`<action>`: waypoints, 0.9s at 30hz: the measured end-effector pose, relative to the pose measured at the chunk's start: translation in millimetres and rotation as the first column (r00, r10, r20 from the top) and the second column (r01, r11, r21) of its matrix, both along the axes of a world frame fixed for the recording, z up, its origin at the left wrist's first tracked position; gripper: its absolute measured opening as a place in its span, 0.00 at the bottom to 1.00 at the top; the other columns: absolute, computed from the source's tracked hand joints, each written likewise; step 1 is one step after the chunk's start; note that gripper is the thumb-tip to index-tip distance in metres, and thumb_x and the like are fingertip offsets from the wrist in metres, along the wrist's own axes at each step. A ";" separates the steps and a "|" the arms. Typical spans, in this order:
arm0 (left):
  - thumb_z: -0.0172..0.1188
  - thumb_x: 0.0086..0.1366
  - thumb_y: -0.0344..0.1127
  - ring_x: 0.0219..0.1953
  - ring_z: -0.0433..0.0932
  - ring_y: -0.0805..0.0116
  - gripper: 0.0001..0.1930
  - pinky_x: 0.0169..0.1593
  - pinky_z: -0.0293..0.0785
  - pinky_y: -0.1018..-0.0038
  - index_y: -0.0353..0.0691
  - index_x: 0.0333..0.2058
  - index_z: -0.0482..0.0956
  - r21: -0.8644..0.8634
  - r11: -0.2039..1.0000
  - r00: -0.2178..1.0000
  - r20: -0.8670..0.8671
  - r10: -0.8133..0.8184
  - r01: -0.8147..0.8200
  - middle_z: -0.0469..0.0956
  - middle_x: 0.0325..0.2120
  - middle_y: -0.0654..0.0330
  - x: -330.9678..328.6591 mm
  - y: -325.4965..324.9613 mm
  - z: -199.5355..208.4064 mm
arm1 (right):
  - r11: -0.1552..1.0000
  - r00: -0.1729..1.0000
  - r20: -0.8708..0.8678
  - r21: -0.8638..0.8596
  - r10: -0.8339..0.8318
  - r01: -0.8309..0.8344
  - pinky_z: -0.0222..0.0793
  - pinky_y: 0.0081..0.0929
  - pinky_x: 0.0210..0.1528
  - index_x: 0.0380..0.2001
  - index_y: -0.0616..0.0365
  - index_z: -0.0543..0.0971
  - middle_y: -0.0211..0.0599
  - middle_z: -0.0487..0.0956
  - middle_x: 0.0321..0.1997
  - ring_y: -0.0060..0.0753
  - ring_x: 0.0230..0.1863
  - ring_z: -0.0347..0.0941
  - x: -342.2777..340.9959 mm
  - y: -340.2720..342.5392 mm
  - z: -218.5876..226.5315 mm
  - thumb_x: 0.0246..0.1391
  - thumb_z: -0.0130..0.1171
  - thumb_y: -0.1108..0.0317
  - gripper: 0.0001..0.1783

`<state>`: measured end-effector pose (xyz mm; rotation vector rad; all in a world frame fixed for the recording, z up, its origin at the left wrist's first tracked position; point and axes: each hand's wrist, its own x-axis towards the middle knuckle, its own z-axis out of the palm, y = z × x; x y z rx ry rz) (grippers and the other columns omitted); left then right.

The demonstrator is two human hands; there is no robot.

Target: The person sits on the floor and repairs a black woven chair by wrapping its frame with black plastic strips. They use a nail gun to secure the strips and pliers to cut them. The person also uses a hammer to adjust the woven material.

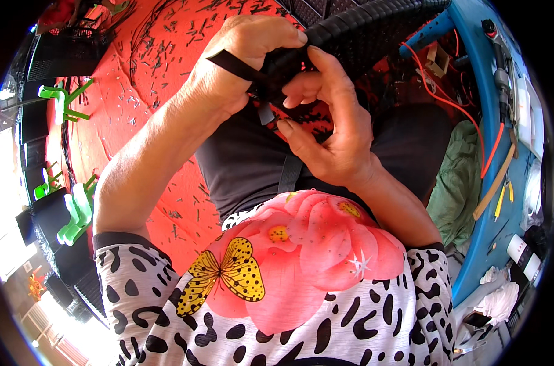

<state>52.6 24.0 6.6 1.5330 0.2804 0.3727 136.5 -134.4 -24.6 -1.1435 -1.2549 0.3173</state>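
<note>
A black woven piece (pixel 374 52) with a thick rim wrapped in flat strip (pixel 374 21) reaches over my lap from the upper right. My left hand (pixel 243 55) is closed around the rim's near end, its thumb lying on top. A loose black strip (pixel 237 65) sticks out across that hand, and a short greyish strip end (pixel 266 114) hangs below. My right hand (pixel 338 119) is at the right of the rim end. Its index fingertip meets the wrapping, other fingers are half curled, and the thumb stands apart, close to the short strip end.
Black scraps litter the red floor covering (pixel 148 122). Green plastic clips (pixel 75 210) grip black pieces at the left. On the right, a blue table (pixel 472 268) carries a black hand tool (pixel 501 73) with an orange hose (pixel 490 155). Green cloth (pixel 457 189) lies beside my leg.
</note>
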 end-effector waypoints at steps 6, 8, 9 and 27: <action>0.53 0.60 0.38 0.29 0.74 0.74 0.11 0.33 0.70 0.79 0.35 0.31 0.77 -0.150 0.986 0.975 -0.217 0.043 -0.077 0.76 0.26 0.62 10.0 -8.2 29.0 | 0.996 0.986 -0.150 -0.029 0.077 -0.082 0.67 0.22 0.42 0.59 0.68 0.54 0.42 0.73 0.39 0.27 0.35 0.71 8.1 -5.3 2.2 0.42 0.59 0.80 0.39; 0.55 0.62 0.40 0.26 0.75 0.76 0.13 0.31 0.71 0.80 0.35 0.31 0.78 -0.293 0.932 0.956 -0.258 0.137 -0.212 0.77 0.25 0.64 17.7 -25.5 42.5 | 0.996 0.984 -0.170 -0.060 0.061 -0.072 0.66 0.22 0.45 0.61 0.68 0.51 0.42 0.73 0.41 0.25 0.37 0.70 9.3 -6.2 2.5 0.43 0.57 0.81 0.42; 0.56 0.60 0.41 0.25 0.75 0.76 0.13 0.30 0.70 0.80 0.35 0.33 0.79 -0.257 0.946 0.945 -0.305 0.114 -0.197 0.77 0.24 0.62 17.5 -22.7 40.6 | 0.997 0.999 -0.017 -0.067 0.034 -0.035 0.67 0.21 0.44 0.61 0.69 0.50 0.41 0.73 0.40 0.25 0.36 0.70 10.4 -6.6 2.6 0.43 0.58 0.81 0.42; 0.49 0.66 0.42 0.22 0.71 0.83 0.15 0.27 0.68 0.83 0.36 0.30 0.77 -0.468 0.880 0.900 -0.346 -0.266 0.080 0.75 0.22 0.67 25.8 0.6 50.5 | 0.998 0.997 0.082 -0.063 0.010 -0.005 0.70 0.23 0.40 0.59 0.69 0.55 0.40 0.76 0.35 0.27 0.31 0.73 13.3 -9.1 -18.2 0.40 0.59 0.79 0.41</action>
